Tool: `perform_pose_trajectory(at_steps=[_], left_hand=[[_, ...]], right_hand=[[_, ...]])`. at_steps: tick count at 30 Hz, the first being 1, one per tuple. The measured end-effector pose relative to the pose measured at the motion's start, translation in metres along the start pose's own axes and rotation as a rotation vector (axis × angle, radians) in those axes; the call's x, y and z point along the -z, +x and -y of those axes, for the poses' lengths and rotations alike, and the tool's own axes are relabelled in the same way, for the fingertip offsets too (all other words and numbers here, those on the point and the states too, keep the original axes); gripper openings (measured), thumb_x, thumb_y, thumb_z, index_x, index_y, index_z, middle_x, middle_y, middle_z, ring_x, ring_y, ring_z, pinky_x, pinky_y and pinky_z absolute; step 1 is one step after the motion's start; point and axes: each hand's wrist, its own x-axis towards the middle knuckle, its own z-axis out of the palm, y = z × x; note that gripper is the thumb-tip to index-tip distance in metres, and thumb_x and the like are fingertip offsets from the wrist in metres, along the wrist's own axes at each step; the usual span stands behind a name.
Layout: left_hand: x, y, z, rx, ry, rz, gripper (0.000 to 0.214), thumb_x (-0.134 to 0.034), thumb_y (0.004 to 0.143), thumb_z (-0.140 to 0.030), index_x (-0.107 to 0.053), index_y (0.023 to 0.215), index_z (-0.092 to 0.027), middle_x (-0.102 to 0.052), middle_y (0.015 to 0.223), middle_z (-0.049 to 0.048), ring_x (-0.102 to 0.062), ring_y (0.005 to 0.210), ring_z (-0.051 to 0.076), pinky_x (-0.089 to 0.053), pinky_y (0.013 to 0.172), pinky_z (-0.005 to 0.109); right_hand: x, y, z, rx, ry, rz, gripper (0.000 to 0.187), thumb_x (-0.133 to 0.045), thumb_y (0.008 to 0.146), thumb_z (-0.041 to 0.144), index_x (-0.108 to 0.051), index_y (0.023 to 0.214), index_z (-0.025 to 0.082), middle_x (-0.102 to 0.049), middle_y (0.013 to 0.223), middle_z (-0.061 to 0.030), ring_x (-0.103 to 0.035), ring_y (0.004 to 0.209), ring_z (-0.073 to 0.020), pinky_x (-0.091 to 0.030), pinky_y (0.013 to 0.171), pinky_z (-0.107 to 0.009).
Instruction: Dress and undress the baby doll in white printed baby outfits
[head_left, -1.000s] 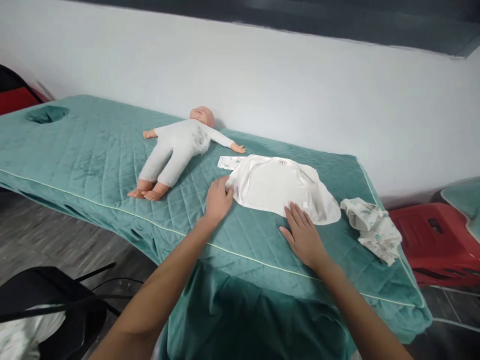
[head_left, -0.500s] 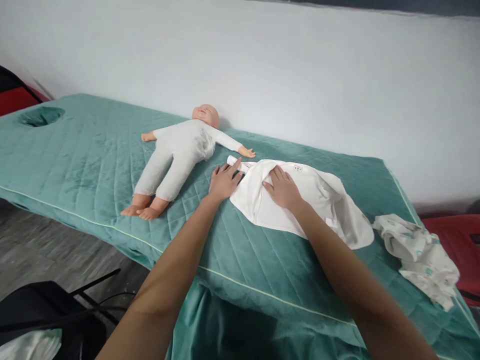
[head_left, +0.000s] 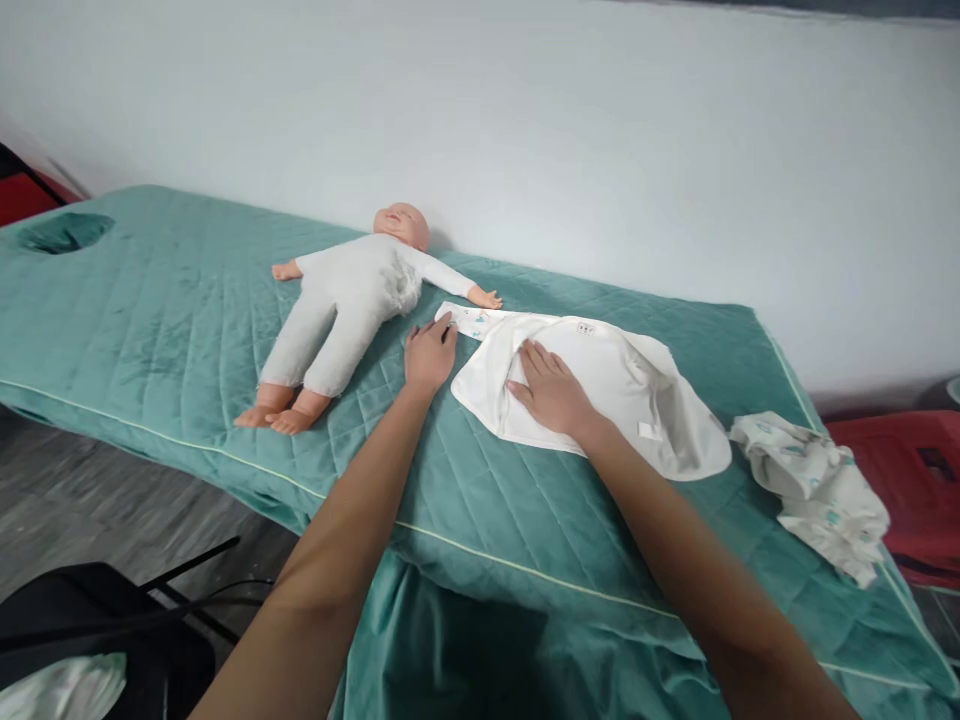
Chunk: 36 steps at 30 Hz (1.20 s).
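A white baby garment (head_left: 607,370) lies spread on the green quilted bed cover, its right side rumpled and folded up. From its upper left a narrow printed strip (head_left: 474,322), perhaps a sleeve or band, reaches out toward the doll. My left hand (head_left: 430,355) is at the strip's far end, fingers curled together with the end between them. Flat on the garment's left part rests my right hand (head_left: 553,392), its fingers stretched out and the thumb apart. Left of my hands, a doll (head_left: 349,280) with a white cloth body lies on its back.
A crumpled white printed cloth (head_left: 817,490) lies near the right end of the bed (head_left: 495,500). Beyond that end stands a red plastic object (head_left: 877,450). A white wall (head_left: 525,130) runs behind the bed. A black chair (head_left: 97,610) is at lower left.
The printed strip, bunched before, now lies stretched out to the left. My left hand has moved left, its fingers drawn together. My right hand stays flat on the garment; the view has shifted slightly.
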Motion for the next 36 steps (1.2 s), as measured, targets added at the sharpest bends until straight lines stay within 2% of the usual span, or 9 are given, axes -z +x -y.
perform_pose_trajectory(at_steps=[5,9,11,16,18,21,27,30,36], left_hand=[[0.009,-0.021,-0.003,0.01,-0.032,-0.053,0.045,-0.038,0.101,-0.03,-0.06,0.138,-0.018,-0.068,0.135,0.0101,-0.064,0.124,0.024,-0.041,0.114,0.039],[0.014,-0.031,-0.002,0.102,-0.054,-0.096,0.041,-0.04,0.098,-0.029,-0.065,0.129,-0.02,-0.075,0.118,0.0091,-0.07,0.11,0.025,-0.051,0.098,0.036],[0.014,-0.031,-0.001,0.128,-0.075,-0.12,0.04,-0.04,0.097,-0.027,-0.066,0.126,-0.019,-0.076,0.114,0.0084,-0.07,0.107,0.024,-0.052,0.094,0.035],[0.009,-0.024,0.004,0.114,-0.1,-0.152,0.037,-0.044,0.093,-0.025,-0.067,0.122,-0.019,-0.077,0.111,0.0079,-0.069,0.107,0.023,-0.05,0.094,0.034],[0.006,-0.021,0.006,0.106,-0.105,-0.159,0.036,-0.046,0.092,-0.024,-0.069,0.119,-0.018,-0.077,0.109,0.0078,-0.069,0.106,0.024,-0.05,0.093,0.034],[0.003,-0.018,0.01,0.092,-0.099,-0.168,0.034,-0.048,0.091,-0.024,-0.07,0.116,-0.019,-0.077,0.107,0.0075,-0.068,0.105,0.024,-0.049,0.095,0.035],[0.002,-0.015,0.011,0.102,-0.078,-0.177,0.034,-0.049,0.09,-0.022,-0.071,0.114,-0.017,-0.076,0.108,0.0093,-0.067,0.105,0.025,-0.049,0.096,0.036],[0.002,-0.014,0.011,0.105,-0.086,-0.173,0.033,-0.049,0.089,-0.022,-0.072,0.112,-0.017,-0.076,0.107,0.0092,-0.067,0.103,0.025,-0.049,0.095,0.036],[0.0,-0.013,0.014,0.107,-0.069,-0.171,0.031,-0.049,0.087,-0.022,-0.074,0.105,-0.018,-0.076,0.109,0.0087,-0.067,0.103,0.025,-0.05,0.095,0.035]], right_hand=[[0.008,-0.064,0.025,0.135,0.101,0.012,0.071,-0.031,0.104,0.052,-0.033,0.156,0.003,-0.022,0.166,-0.0188,-0.019,0.156,-0.0286,-0.021,0.126,-0.049],[0.032,-0.106,0.007,0.228,0.397,0.126,0.063,-0.039,0.102,0.057,-0.043,0.153,0.02,-0.035,0.163,-0.007,-0.032,0.152,-0.0234,-0.028,0.125,-0.044],[0.047,-0.113,-0.025,0.05,0.57,0.054,0.055,-0.037,0.102,0.054,-0.05,0.148,0.026,-0.051,0.153,-0.003,-0.049,0.141,-0.0209,-0.041,0.117,-0.039],[0.061,-0.105,-0.135,-0.577,0.556,-0.546,0.047,-0.047,0.094,0.049,-0.069,0.118,0.015,-0.072,0.121,-0.0131,-0.066,0.111,-0.0267,-0.049,0.101,-0.042],[0.057,-0.104,-0.161,-0.797,0.425,-0.521,0.046,-0.05,0.09,0.05,-0.072,0.107,0.014,-0.075,0.108,-0.0153,-0.067,0.101,-0.029,-0.049,0.092,-0.042],[0.051,-0.107,-0.17,-0.899,0.291,-0.34,0.047,-0.05,0.088,0.057,-0.074,0.094,0.017,-0.075,0.098,-0.0153,-0.065,0.091,-0.0296,-0.046,0.08,-0.039],[0.057,-0.12,-0.164,-0.737,0.332,-0.32,0.034,-0.062,0.08,0.054,-0.065,0.074,0.021,-0.069,0.077,-0.0055,-0.058,0.073,-0.0209,-0.039,0.068,-0.033],[0.068,-0.128,-0.156,-0.665,0.498,-0.375,0.033,-0.064,0.08,0.054,-0.065,0.078,0.021,-0.066,0.074,-0.003,-0.056,0.071,-0.0194,-0.041,0.068,-0.032],[0.089,-0.137,-0.117,-0.166,1.221,-0.043,0.042,-0.065,0.085,0.058,-0.07,0.111,0.025,-0.072,0.121,-0.0085,-0.067,0.106,-0.0249,-0.051,0.089,-0.037]])
